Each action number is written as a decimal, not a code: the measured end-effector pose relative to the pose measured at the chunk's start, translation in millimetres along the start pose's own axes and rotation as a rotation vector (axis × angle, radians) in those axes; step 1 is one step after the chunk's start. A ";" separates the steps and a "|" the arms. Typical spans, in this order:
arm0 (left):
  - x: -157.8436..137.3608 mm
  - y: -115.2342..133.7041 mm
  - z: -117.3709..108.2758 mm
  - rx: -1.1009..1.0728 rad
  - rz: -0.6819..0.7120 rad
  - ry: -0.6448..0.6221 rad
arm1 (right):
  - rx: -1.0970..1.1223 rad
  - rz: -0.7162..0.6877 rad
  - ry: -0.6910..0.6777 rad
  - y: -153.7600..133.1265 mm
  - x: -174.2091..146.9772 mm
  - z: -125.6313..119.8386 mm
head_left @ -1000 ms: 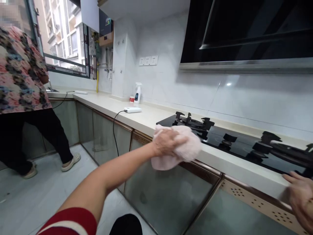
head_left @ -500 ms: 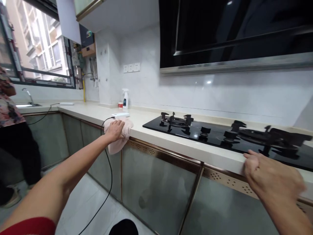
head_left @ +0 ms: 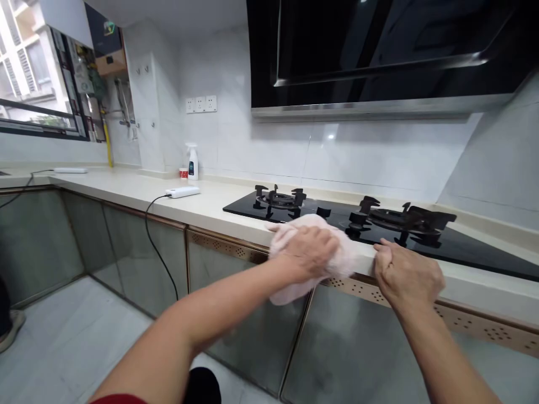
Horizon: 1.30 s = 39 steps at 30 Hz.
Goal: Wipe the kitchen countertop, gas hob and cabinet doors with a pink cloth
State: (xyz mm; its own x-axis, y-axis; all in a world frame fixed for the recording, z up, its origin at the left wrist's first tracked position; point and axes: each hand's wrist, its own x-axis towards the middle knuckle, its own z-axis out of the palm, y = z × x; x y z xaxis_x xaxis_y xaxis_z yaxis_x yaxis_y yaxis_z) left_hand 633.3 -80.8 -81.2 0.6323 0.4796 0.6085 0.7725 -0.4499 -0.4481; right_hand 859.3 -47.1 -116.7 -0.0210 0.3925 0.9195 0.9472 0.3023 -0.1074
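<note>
A kitchen is lined by a pale counter point(head_left: 138, 188), with greenish cabinet doors point(head_left: 353, 348) set below it and a tiled wall point(head_left: 370, 151) behind. A black cooktop point(head_left: 463, 244) is set into the counter beneath a dark range hood point(head_left: 379, 62); farther left, a spray bottle point(head_left: 192, 164) is stood upright near the wall, and a white corded device point(head_left: 183, 192) is laid nearer the front. A pale pink cloth point(head_left: 344, 252) is held by the left hand point(head_left: 314, 252) at the counter's front edge, its lower part draped over that edge; whether the cooktop is touched by it cannot be told. The cloth is grasped from above, bunched under the palm and fingers. The right hand point(head_left: 408, 278) is placed over the same edge, just right of the cloth; no loose object is seen in it, and how tightly the edge is gripped cannot be told. By its plush look, the cloth can be judged light, soft and hardly fragile, readily folded but offering no stiffness, so it is best held by a gathered middle, palm flat and loose corners tucked in.
</note>
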 end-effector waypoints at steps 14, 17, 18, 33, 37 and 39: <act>-16.2 -21.7 -23.8 -0.363 0.160 -0.015 | 0.208 -0.262 -0.268 -97.3 11.7 -27.7; -47.3 -67.9 -29.3 -0.313 -0.038 0.006 | 0.061 -0.295 -0.251 -116.1 4.5 -10.8; -56.8 -82.8 -29.2 -0.297 -0.135 0.027 | 0.020 -0.311 -0.232 -118.3 2.3 -6.9; -86.6 -84.6 11.1 -0.081 -0.408 0.329 | -0.216 -0.233 0.061 74.5 -17.1 -31.8; -82.7 -85.9 23.7 -0.024 -0.470 0.370 | -0.329 -0.051 0.132 177.2 -22.5 -66.7; -80.6 -84.7 28.9 -0.008 -0.496 0.379 | -0.380 0.038 0.101 212.5 -19.9 -85.5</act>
State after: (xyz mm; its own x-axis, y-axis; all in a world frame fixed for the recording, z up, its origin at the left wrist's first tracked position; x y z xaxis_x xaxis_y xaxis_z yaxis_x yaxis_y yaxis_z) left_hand 518.6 -59.5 -111.2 0.1321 0.3327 0.9337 0.9675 -0.2483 -0.0484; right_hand 1088.3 -64.9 -125.4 0.0297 0.3039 0.9523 0.9981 -0.0610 -0.0117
